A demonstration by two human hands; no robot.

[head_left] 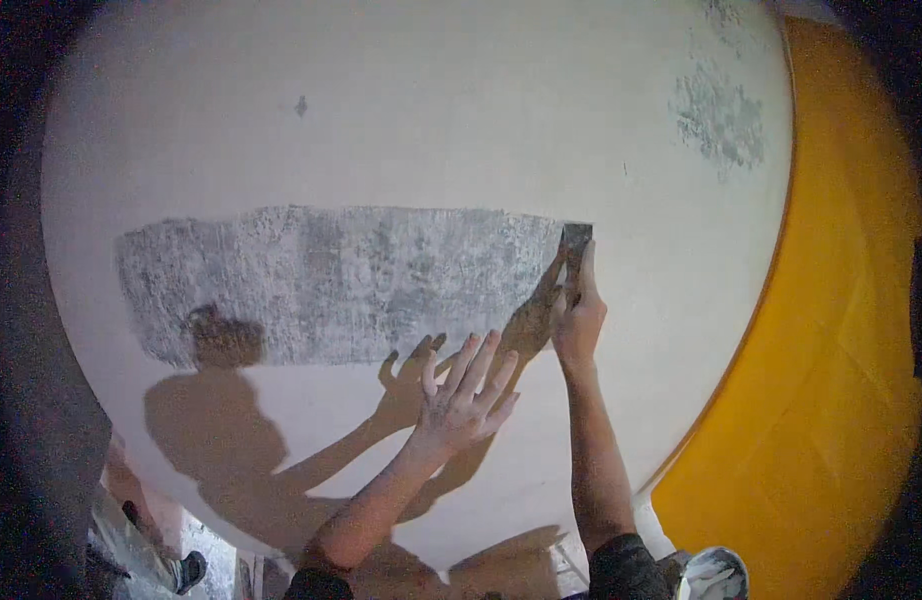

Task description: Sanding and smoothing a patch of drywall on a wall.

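In front of me is a pale wall (461, 140) with a wide band of mottled grey patch (361, 270) across its middle. My right hand (579, 325) is closed on a putty knife (578, 236), whose dark, squared blade lies against the wall at the patch's right end. Its handle is mostly hidden by my fingers. Lower and to the left, my left hand (463, 405) has its fingers spread, holding nothing. It is just below the patch's lower edge; whether it touches the wall I cannot tell.
A bright orange-yellow surface (821, 350) borders the wall on the right. Another grey patch (721, 115) marks the wall's upper right. A round container (721, 572) with whitish contents is by my right elbow. Shadows of my head and arms fall across the wall.
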